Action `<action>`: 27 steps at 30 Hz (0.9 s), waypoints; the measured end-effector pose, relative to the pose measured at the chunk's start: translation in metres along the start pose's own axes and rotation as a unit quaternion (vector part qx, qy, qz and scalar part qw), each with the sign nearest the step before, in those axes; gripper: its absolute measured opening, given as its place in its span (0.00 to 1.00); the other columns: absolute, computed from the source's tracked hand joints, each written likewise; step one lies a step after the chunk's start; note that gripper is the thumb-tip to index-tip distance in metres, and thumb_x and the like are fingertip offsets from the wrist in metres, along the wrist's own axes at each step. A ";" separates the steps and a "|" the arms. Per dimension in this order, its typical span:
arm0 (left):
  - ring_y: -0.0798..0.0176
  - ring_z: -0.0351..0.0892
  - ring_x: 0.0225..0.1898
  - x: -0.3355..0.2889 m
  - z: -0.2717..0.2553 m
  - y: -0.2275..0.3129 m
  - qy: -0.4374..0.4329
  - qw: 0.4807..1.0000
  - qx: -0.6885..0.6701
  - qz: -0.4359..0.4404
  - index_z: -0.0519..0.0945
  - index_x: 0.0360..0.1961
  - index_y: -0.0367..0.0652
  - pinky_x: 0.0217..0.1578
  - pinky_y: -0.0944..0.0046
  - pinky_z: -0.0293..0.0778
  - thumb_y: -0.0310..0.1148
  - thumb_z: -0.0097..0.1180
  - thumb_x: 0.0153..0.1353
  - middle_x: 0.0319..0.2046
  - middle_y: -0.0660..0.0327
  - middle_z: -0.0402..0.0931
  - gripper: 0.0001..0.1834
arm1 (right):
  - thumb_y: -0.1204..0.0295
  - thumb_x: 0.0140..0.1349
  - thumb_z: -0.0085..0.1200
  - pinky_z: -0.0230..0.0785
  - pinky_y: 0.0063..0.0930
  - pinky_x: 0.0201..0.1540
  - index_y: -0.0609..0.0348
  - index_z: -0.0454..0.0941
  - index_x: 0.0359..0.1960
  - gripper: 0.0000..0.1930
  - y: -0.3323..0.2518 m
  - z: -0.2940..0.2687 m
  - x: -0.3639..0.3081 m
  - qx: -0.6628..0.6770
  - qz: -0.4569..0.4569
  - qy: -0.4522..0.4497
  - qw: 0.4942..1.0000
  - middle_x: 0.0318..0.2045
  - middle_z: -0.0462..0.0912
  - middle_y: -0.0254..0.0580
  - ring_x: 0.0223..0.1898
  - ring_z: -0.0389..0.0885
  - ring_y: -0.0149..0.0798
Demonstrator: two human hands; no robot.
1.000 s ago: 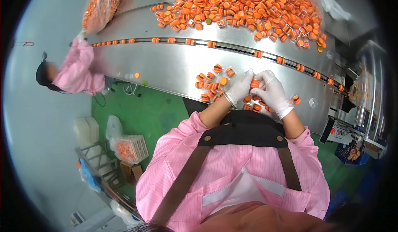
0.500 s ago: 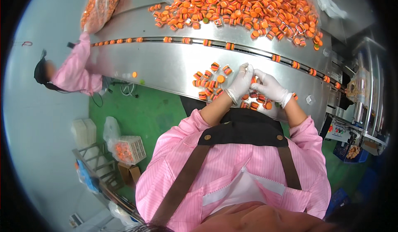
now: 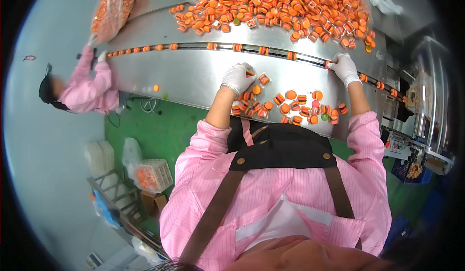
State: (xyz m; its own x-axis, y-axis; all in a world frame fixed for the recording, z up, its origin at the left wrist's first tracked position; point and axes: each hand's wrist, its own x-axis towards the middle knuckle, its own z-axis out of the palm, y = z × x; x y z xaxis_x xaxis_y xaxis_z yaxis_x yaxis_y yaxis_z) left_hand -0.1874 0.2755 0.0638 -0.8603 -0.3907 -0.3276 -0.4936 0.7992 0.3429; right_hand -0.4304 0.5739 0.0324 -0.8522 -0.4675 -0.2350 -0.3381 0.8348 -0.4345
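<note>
My left hand [image 3: 238, 79], in a white glove, is closed on a burger-shaped candy [image 3: 249, 73] at the left edge of a loose group on the steel table. My right hand [image 3: 344, 69], gloved as well, reaches over the narrow conveyor track [image 3: 310, 58]. Its fingers are pinched on a red-orange burger-shaped candy [image 3: 328, 64], mostly covered by the fingertips, at the track. Between my arms lie several more layered orange candies [image 3: 304, 111], some upright and some on edge, with a red piece [image 3: 315, 104] and a green piece [image 3: 324, 118] among them.
Beyond the track spreads a large heap of orange candies [image 3: 281, 5]. Spaced candies ride the track toward a machine [image 3: 426, 101] at the right. A co-worker in pink [image 3: 87, 87] stands at the far left, one hand at a filled clear bag [image 3: 114, 12].
My hands, together over the loose candies before, have parted. The left moved left to a candy; the right went up and right to the track. The co-worker's second hand now shows by the track.
</note>
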 end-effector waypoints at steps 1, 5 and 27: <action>0.49 0.78 0.43 0.000 0.001 0.001 -0.031 0.999 -0.014 -0.015 0.80 0.46 0.44 0.47 0.56 0.74 0.36 0.59 0.53 0.42 0.48 0.78 0.19 | 0.64 0.53 0.63 0.70 0.40 0.50 0.61 0.76 0.35 0.15 0.000 -0.002 -0.005 0.002 0.008 0.039 0.999 0.39 0.79 0.52 0.46 0.78 0.53; 0.49 0.80 0.42 0.000 0.014 -0.007 0.018 1.000 -0.012 0.010 0.80 0.47 0.44 0.45 0.55 0.75 0.34 0.61 0.52 0.39 0.49 0.79 0.19 | 0.65 0.52 0.64 0.69 0.38 0.50 0.61 0.75 0.39 0.17 0.007 -0.003 -0.022 0.104 -0.078 -0.022 0.991 0.40 0.77 0.50 0.44 0.78 0.50; 0.52 0.80 0.44 0.100 -0.021 -0.057 0.097 0.991 -0.079 -0.044 0.80 0.42 0.40 0.47 0.57 0.74 0.31 0.60 0.54 0.40 0.49 0.80 0.13 | 0.69 0.59 0.59 0.68 0.20 0.35 0.61 0.76 0.38 0.10 -0.027 0.036 -0.061 0.298 -0.066 -0.191 0.933 0.26 0.76 0.30 0.30 0.75 0.22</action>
State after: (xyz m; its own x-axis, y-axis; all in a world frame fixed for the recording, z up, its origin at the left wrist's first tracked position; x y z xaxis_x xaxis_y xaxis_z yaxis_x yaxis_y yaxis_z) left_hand -0.2482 0.1808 0.0302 -0.8136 -0.5485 -0.1928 -0.5688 0.6824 0.4591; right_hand -0.3550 0.5692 0.0271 -0.5758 -0.7198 -0.3878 -0.0520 0.5056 -0.8612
